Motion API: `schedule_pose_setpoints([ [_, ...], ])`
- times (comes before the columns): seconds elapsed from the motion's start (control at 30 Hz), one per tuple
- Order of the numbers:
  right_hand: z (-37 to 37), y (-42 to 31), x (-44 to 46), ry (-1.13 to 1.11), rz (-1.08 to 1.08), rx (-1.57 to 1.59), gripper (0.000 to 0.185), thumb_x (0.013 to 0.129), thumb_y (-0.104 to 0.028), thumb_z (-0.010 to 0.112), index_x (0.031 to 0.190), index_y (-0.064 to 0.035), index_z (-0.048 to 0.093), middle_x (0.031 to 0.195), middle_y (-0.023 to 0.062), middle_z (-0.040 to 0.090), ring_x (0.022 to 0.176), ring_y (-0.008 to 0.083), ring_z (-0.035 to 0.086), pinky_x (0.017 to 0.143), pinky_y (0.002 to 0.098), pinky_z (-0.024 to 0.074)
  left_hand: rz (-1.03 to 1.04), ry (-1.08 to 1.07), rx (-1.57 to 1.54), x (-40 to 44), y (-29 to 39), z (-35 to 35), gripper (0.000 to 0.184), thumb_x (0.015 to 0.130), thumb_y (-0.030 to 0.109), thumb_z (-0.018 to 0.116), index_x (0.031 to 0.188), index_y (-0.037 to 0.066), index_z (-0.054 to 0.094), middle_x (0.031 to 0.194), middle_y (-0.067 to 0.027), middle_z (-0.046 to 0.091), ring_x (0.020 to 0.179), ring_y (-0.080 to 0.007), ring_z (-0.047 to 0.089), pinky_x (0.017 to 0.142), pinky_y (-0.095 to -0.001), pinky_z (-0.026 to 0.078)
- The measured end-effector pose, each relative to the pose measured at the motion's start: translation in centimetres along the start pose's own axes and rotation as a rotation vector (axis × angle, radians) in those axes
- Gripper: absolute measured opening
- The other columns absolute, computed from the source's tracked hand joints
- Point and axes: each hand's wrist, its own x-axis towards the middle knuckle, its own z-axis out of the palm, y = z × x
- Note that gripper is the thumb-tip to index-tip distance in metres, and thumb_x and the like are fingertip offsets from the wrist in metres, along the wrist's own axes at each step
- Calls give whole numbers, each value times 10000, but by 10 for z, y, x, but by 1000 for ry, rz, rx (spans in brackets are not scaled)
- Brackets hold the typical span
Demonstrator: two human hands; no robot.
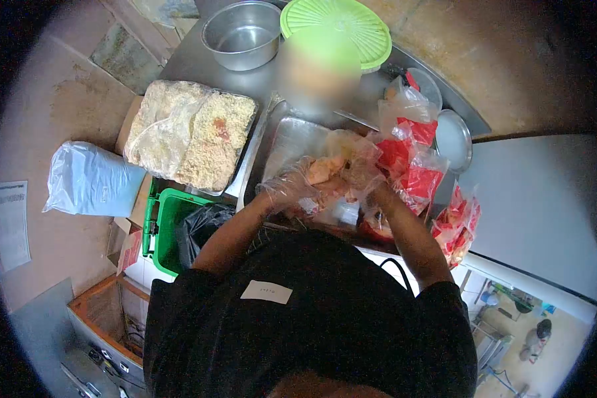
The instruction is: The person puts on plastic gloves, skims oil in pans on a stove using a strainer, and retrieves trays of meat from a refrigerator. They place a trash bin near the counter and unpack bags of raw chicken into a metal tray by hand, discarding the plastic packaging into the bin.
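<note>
Clear plastic gloves cover both of my hands, which work over a metal sink (288, 136). My left hand (290, 188) is closed on a piece of raw chicken (326, 169), pale yellow-pink. Opposite it, my right hand (370, 182) has its fingers around a clear plastic bag (358, 151); part of those fingers is hidden by the crumpled film. More raw meat seems to lie just below the hands, but its outline is unclear. Beside my right hand, several red-and-clear plastic bags (418, 176) are heaped along the sink's right side.
On the left stands a tray of pale crumbly coating (209, 149), partly under plastic film. Below it is a green bin (169, 232) with a black liner. A metal pot (242, 40) and a light green lid (338, 26) are at the back. A metal bowl (453, 142) sits right.
</note>
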Motion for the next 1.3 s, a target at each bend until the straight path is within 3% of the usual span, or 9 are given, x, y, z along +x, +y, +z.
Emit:
schedule_pose_setpoints([
  [0.07,-16,-17,6,-134,-120,-206,603,746,-295,733,1270,-74,533,1221,75,560,1118,225,520,937,337,431,7,-17,25,-2,4,-1,820,664,395,807,1290,37,417,1152,-222,587,1086,-348,572,920,-410,453],
  [0.17,-28,-82,-20,-395,630,460,517,742,-269,729,1197,-73,583,1149,63,603,1050,212,562,884,334,456,-58,-62,-40,-8,26,-18,772,702,344,791,1298,40,407,1144,-212,598,1068,-341,582,905,-402,460],
  [0.3,-32,-94,-20,-132,-77,-76,387,794,-228,684,1132,-57,605,1043,84,642,974,200,598,845,339,469,10,22,-145,-10,16,-17,596,710,337,768,1175,53,527,1080,-149,623,987,-306,610,851,-386,483],
  [0.47,-43,-97,-45,5,189,-144,304,874,-199,608,1131,-38,587,990,129,646,945,214,617,851,344,473,-47,37,-754,-22,6,-19,357,834,289,643,1089,41,610,1134,-192,604,1047,-331,586,879,-396,460],
  [0.7,-50,-79,-84,512,104,96,349,909,-228,619,1171,-6,554,1018,110,628,940,160,596,828,282,477,-236,534,141,-31,30,-30,599,863,427,625,1284,25,486,1193,-221,574,1103,-365,552,950,-420,440],
  [0.87,-17,-127,-98,537,-151,-76,293,897,-133,599,1164,-18,566,1015,116,637,960,218,607,865,354,477,18,200,-483,-35,74,-34,503,934,425,526,1286,66,498,1177,-172,589,1051,-318,580,852,-384,497],
  [0.93,-11,-141,-100,389,-268,-164,264,872,-122,611,1126,-49,610,1052,149,633,1005,250,604,864,373,479,-483,-453,-1642,-32,103,-39,477,938,401,536,1286,76,505,1192,-147,588,1053,-280,584,817,-358,508],
  [1.13,-2,-121,-108,190,34,481,839,797,-297,727,1435,-31,250,1348,168,461,1220,307,482,1026,382,392,-134,-182,-1155,-30,85,-19,546,927,313,589,1355,34,397,1243,-118,519,1101,-240,529,940,-320,446],
  [1.3,8,-120,-101,150,359,467,675,806,-255,723,1335,-19,376,1118,123,579,1018,237,574,892,352,459,376,309,-650,-27,90,4,556,872,372,649,1259,21,460,1139,-113,541,1022,-237,544,865,-325,477],
])
